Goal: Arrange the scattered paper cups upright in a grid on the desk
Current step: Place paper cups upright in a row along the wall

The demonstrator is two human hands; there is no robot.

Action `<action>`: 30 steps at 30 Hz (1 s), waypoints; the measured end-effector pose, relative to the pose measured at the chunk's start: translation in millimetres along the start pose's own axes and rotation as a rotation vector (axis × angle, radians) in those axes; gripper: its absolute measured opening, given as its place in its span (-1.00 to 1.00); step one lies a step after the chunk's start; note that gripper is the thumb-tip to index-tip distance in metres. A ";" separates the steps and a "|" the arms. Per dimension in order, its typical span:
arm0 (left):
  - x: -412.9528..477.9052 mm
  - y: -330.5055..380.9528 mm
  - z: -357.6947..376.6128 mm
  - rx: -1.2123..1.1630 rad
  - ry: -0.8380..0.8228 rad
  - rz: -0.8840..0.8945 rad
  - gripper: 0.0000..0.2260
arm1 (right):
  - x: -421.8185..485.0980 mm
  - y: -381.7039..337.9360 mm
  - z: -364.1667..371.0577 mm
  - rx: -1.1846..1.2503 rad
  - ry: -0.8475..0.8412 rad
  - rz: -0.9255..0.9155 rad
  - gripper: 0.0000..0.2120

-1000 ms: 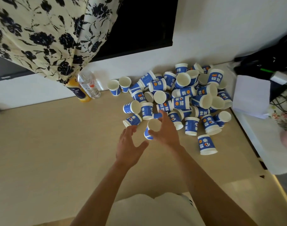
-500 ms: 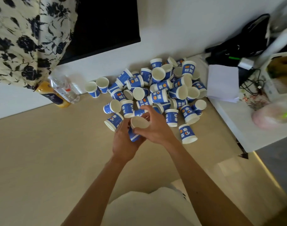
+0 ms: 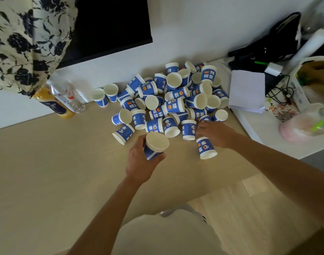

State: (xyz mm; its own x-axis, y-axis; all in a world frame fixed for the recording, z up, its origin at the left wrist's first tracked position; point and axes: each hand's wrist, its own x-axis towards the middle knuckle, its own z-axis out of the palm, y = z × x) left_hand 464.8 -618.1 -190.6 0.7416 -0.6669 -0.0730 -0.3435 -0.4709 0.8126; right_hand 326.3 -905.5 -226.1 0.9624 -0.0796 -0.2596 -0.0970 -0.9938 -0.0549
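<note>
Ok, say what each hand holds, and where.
The left hand grips a paper cup round its side wall; the right hand reaches into the pile, hold unclear.

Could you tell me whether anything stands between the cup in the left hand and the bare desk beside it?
Nothing visible does. The left hand holds the cup at the near edge of the pile, and the desk to its left is bare; the closest tipped cup lies farther back, toward the wall.

Blue-white paper cups (image 3: 173,100) heaped, mostly toppled
</note>
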 end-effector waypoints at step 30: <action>-46.6 -17.6 -44.4 -0.122 0.354 -0.241 -0.43 | 45.6 -140.9 9.4 1.035 0.499 0.183 -0.41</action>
State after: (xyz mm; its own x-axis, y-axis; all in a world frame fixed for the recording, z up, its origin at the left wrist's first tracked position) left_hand 461.9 -553.0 -175.8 0.9512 -0.2971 -0.0832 -0.0819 -0.5032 0.8603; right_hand 381.4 -768.4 -239.3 0.8832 -0.4661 0.0511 -0.1835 -0.4439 -0.8771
